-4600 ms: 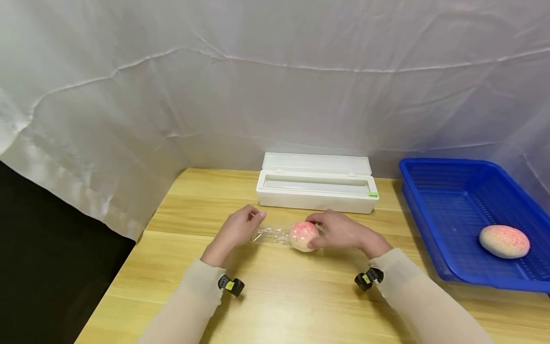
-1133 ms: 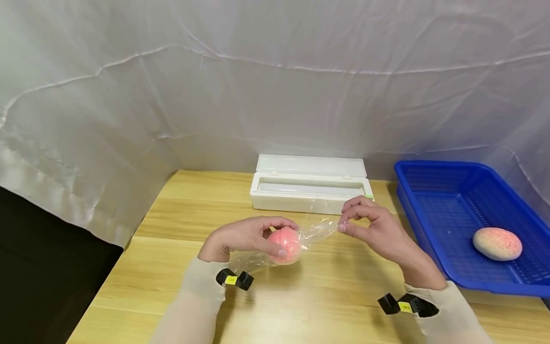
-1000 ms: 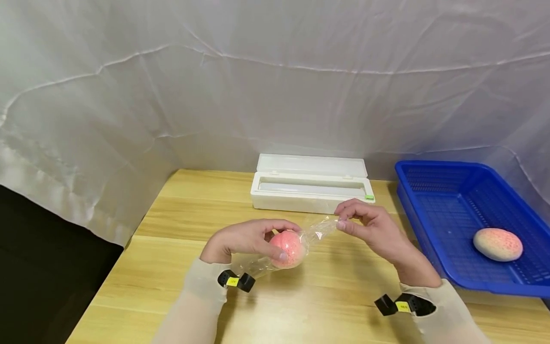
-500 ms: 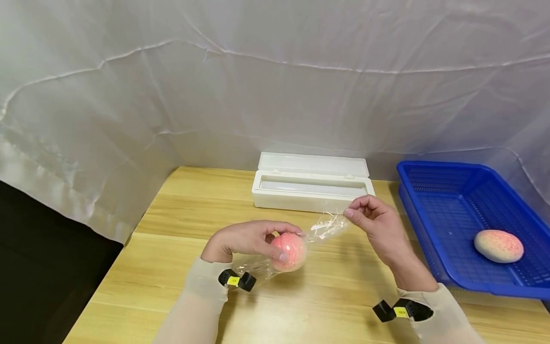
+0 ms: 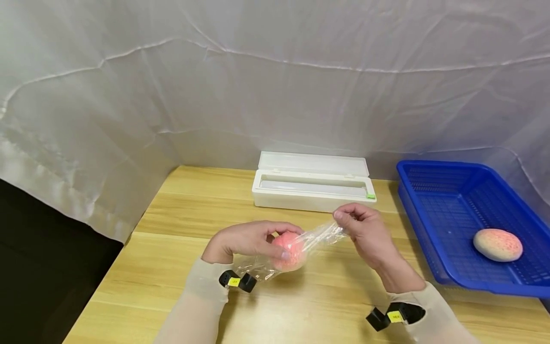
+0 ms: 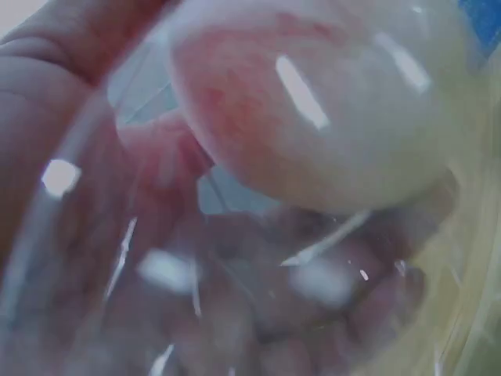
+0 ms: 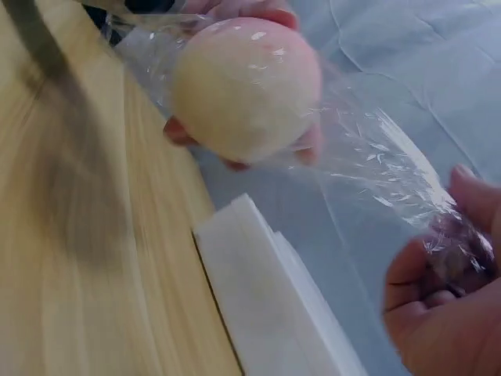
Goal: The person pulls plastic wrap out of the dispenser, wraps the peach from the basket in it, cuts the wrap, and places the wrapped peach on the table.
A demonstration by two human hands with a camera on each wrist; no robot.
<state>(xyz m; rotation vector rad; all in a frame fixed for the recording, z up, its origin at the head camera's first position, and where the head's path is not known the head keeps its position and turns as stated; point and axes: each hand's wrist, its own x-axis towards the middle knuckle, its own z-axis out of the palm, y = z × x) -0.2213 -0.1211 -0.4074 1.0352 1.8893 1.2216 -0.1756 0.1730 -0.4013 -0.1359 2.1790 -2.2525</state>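
A pink-and-cream peach (image 5: 294, 255) sits inside clear cling film, gripped by my left hand (image 5: 245, 240) between thumb and fingers. From the peach's right side the gathered cling film (image 5: 324, 235) stretches to my right hand (image 5: 367, 234), which pinches its end. Another loose tail of film spreads below the left hand, toward the wrist. In the right wrist view the film lies tight and creased over the peach (image 7: 246, 90), and my right fingers (image 7: 407, 290) curl round the bunched end. The left wrist view shows shiny film in front of the palm, with the peach (image 6: 313, 117) above the fingers.
Behind the hands stands a long white film dispenser box (image 5: 313, 199), its lid raised. At the right, a blue plastic basket (image 5: 423, 229) holds a second pink-and-cream peach (image 5: 498, 245). A pale curtain (image 5: 301, 105) hangs behind the wooden table (image 5: 193, 200).
Earlier my right hand held the peach and my left was at the film's left end; now the left grips the peach. Lately the right hand has shifted left and slightly down, still pinching the film.
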